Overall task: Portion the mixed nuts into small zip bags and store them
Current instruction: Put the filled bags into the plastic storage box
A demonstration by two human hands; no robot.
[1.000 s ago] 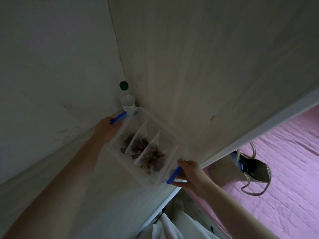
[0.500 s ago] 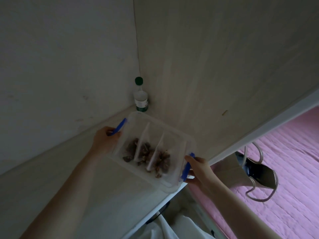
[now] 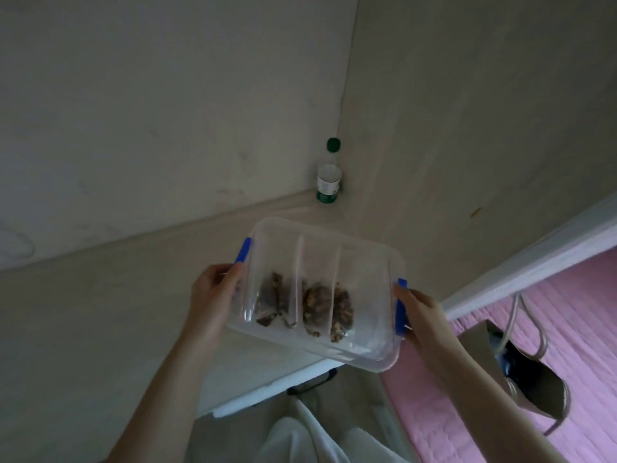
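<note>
A clear plastic storage box [image 3: 367, 262] with blue side latches is held over the near corner of a pale wooden desk [image 3: 100, 329]. Inside it stand three small zip bags of mixed nuts [image 3: 314, 302], upright side by side. My left hand [image 3: 213, 295] grips the box's left end by the blue latch [image 3: 243, 250]. My right hand [image 3: 420, 312] grips the right end at the other blue latch [image 3: 400, 307]. The box's near right corner juts past the desk edge.
A small bottle with a green cap [image 3: 330, 175] stands in the far corner of the desk against the walls. To the right lies a bed with a pink quilt [image 3: 567, 312], and a paper bag with handles [image 3: 521, 365] sits on it.
Both hands have drawn the box back from the bottle in the corner toward me and the desk's near edge. The grip on both latched ends is unchanged.
</note>
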